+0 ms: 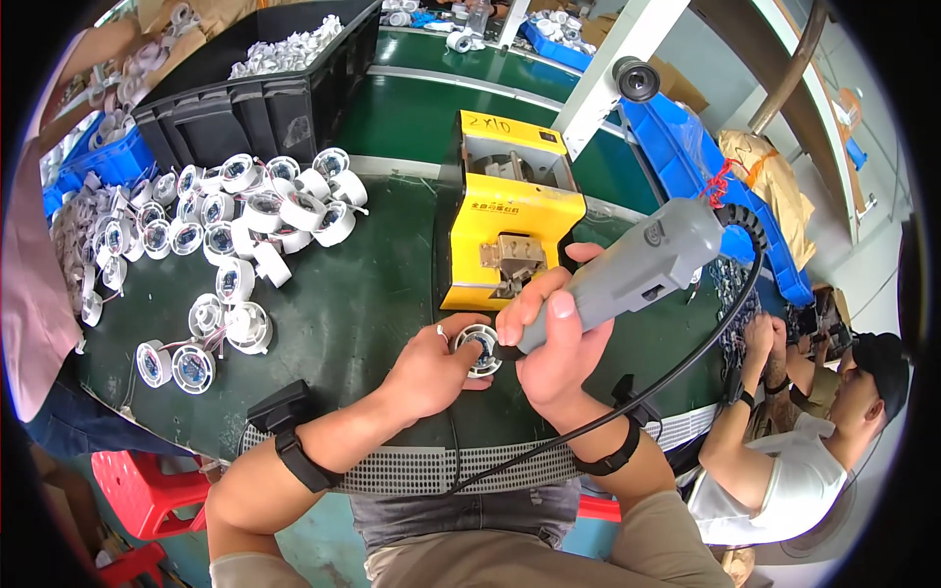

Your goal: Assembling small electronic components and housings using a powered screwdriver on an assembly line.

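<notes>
My left hand is closed around a small round white housing with a dark circuit board inside, near the table's front edge. The thumb lies over the housing. In my right hand is a grey electric screwdriver, tilted with its nose down and leftward at the housing. My fingers wrap around its lower end; its bit is too hidden to tell whether it touches a screw. From the tool's top a black cable loops down past my right forearm. Just beyond my hands stands a yellow machine with a metal fixture.
Several similar white housings with wires lie heaped on the green table to the left. Behind them is a black bin of white parts. Blue trays and a co-worker are at the right; another person stands at the left.
</notes>
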Motion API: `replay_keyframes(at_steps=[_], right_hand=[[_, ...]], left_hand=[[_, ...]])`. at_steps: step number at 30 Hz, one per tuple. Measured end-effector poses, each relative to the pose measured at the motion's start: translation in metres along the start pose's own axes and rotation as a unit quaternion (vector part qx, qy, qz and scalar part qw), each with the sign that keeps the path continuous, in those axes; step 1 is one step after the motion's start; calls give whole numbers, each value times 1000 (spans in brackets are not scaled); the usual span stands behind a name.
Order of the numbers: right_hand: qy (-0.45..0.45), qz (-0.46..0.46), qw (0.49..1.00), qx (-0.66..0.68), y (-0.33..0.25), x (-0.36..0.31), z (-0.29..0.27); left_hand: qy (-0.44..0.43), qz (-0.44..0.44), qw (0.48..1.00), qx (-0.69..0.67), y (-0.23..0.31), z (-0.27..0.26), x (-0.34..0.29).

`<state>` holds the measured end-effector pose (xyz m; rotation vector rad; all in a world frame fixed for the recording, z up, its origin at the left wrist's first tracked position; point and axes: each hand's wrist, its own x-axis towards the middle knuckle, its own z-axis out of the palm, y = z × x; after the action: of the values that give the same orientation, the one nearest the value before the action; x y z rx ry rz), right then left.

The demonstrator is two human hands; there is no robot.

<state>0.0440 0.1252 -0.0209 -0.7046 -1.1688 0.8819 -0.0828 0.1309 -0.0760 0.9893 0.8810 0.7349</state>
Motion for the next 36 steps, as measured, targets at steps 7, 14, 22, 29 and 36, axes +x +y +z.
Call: replay_keyframes(at_steps=[7,14,22,29,36], right_hand=[[-10,1,1000,12,1,-1,1],[-27,-7,999,-15,5,-3,-2],[-45,-14,999,-9,9,-5,-2],[-91,-12,995,28,18,-6,-12],[-141,-122,981,-61,9,16,-66]], left_hand=[[9,-8,1000,7,3,1,-1],[7,-11,1000,19,5,2,-1],[10,-5,999,37,6,1,-3],[-2,-4,1000,23,6,1,0],[83,43,929,359,72,-48,-33]])
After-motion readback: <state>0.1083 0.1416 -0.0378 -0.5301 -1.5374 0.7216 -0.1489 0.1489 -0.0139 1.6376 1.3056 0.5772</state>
